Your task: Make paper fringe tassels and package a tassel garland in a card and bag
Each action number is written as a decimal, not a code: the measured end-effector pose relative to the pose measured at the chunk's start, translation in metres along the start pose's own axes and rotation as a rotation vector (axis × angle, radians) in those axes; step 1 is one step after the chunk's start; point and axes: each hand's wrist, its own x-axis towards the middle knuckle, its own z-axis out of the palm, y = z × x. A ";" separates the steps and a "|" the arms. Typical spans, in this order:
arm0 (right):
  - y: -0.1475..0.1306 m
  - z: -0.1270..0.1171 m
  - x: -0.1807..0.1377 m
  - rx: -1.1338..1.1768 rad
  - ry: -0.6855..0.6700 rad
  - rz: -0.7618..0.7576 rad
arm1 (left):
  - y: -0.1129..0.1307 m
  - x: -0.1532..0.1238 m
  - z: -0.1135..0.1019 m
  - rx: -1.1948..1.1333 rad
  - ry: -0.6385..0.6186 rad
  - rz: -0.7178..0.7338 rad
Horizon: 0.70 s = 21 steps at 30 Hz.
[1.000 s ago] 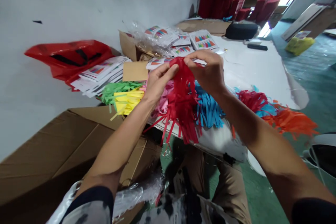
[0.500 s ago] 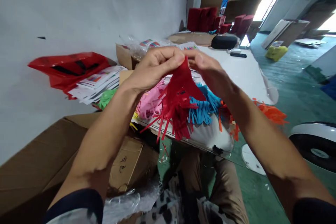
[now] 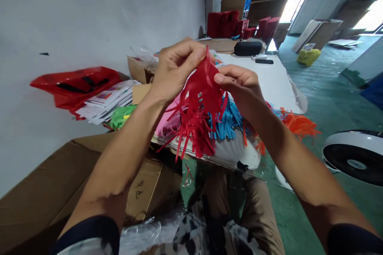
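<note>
A red fringed paper tassel (image 3: 206, 81) hangs between my hands above the table edge. My left hand (image 3: 182, 61) pinches its top corner between thumb and fingers. Lower on its right side, my right hand (image 3: 239, 79) grips the edge of the same piece, thumb in front. More red paper fringe (image 3: 196, 135) lies just below on the table, and where the held strips end against it I cannot tell. Blue fringe (image 3: 226, 121) lies to the right, pink fringe (image 3: 167, 123) to the left, partly behind my left forearm.
Orange fringe (image 3: 301, 123) lies at the table's right, green fringe (image 3: 121, 115) at its left. Beside the wall are printed sheets (image 3: 104, 101) and a red plastic bag (image 3: 80, 85). A black case (image 3: 247, 48) sits farther back. Cardboard boxes (image 3: 143, 187) stand below; a white round fan (image 3: 356, 159) is at right.
My right hand has moved down from the tassel's top to its right edge. The red piece now hangs spread with its strips showing. The view has shifted slightly.
</note>
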 end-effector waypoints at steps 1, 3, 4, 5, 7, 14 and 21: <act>0.001 -0.003 -0.001 -0.030 0.035 -0.013 | -0.004 -0.004 0.003 -0.085 0.015 -0.083; 0.005 -0.011 -0.006 -0.101 0.083 -0.028 | -0.012 -0.014 0.009 -0.257 0.027 -0.271; 0.007 -0.015 -0.009 -0.132 0.100 -0.032 | -0.016 -0.021 0.013 -0.311 0.018 -0.360; 0.009 -0.019 -0.012 -0.158 0.112 -0.032 | -0.020 -0.028 0.016 -0.336 0.003 -0.432; 0.013 -0.028 -0.020 -0.201 0.134 -0.027 | -0.028 -0.041 0.023 -0.321 -0.028 -0.524; 0.018 -0.051 -0.047 -0.242 0.156 0.102 | -0.043 -0.064 0.044 -0.378 0.002 -0.530; 0.012 -0.067 -0.065 0.069 -0.019 0.363 | -0.041 -0.062 0.074 -0.587 -0.087 -0.720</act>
